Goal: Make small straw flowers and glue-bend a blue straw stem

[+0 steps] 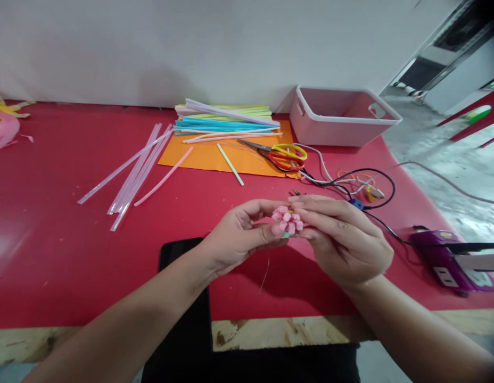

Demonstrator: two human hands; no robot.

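Note:
A small pink flower point(287, 219), made of short fuzzy pieces with a bit of green beneath it, is held up over the red table between both hands. My left hand point(247, 230) pinches it from the left, thumb at its front. From the right, my right hand point(345, 234) closes its fingers around the flower's other side and hides part of it. A thin wire point(265, 274) hangs below my left hand. Just beyond the fingers, a dark metal tip point(297, 192) shows; the rest of that tool is hidden.
Bundled coloured fuzzy stems point(227, 125) and red-and-yellow scissors point(285, 153) lie on an orange sheet point(199, 157). Clear-wrapped strips point(137, 173) lie left. A pink basket point(343, 127) stands behind. Cables point(362, 183) run right towards a purple power strip point(450, 260). A black tablet-like slab point(187, 319) overhangs the front edge.

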